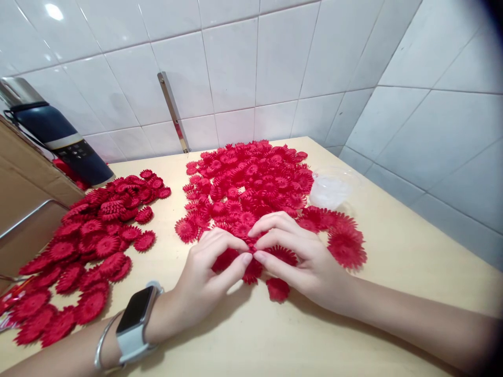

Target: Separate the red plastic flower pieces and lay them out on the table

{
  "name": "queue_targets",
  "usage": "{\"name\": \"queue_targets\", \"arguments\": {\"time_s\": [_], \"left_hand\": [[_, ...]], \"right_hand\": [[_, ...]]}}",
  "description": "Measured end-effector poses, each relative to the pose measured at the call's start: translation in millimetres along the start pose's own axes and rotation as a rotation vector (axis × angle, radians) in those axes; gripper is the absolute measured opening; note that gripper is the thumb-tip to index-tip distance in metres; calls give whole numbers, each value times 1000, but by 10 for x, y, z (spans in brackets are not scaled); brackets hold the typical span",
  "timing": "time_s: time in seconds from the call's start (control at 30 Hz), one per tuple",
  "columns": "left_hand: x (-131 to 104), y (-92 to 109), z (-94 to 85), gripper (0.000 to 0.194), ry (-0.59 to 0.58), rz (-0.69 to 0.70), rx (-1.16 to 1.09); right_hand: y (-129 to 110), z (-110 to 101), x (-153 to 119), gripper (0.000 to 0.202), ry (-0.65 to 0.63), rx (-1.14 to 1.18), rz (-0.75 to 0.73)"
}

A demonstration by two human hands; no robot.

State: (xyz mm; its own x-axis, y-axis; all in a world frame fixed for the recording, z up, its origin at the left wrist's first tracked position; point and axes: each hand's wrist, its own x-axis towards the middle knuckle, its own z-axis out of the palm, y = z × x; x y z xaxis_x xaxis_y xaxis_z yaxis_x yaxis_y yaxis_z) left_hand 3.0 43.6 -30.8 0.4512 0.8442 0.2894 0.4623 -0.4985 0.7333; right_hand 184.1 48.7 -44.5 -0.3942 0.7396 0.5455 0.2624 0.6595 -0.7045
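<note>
My left hand (220,267) and my right hand (302,256) meet at the thumbs and fingertips. Both pinch a small red fringed flower (252,271), partly hidden by the fingers; whether it is paper or cloth I cannot tell. Just behind the hands spreads a large heap of similar red flowers (251,178). A separate red piece (278,289) lies on the table below my right fingers. To the right of that hand rests a bigger red flower (346,242) with long fringed petals. On my left wrist are a smartwatch (135,311) and a metal bangle.
A second pile of red flowers (94,241) covers the table's left side. Beside it stand a cardboard box (31,183) and a dark blue flask (66,136). A clear plastic bag (330,189) lies right of the heap. A metal strip (173,112) leans on the tiled wall (231,63).
</note>
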Motion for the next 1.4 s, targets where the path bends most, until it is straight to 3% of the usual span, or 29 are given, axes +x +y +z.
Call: {"name": "queue_targets", "arguments": {"time_s": [0.23,0.57,1.17,1.4], "left_hand": [[-4,-6,11,9,3,35,11],[6,18,7,7,-25,39,-21],[2,12,2,10,-27,-62,-33],[13,13,3,11,-24,-38,-33]], "right_hand": [[-10,-25,11,20,-19,29,50],[12,-16,1,12,-36,40,64],[-14,-20,21,18,-47,29,20],[-10,-16,12,8,-43,41,32]]}}
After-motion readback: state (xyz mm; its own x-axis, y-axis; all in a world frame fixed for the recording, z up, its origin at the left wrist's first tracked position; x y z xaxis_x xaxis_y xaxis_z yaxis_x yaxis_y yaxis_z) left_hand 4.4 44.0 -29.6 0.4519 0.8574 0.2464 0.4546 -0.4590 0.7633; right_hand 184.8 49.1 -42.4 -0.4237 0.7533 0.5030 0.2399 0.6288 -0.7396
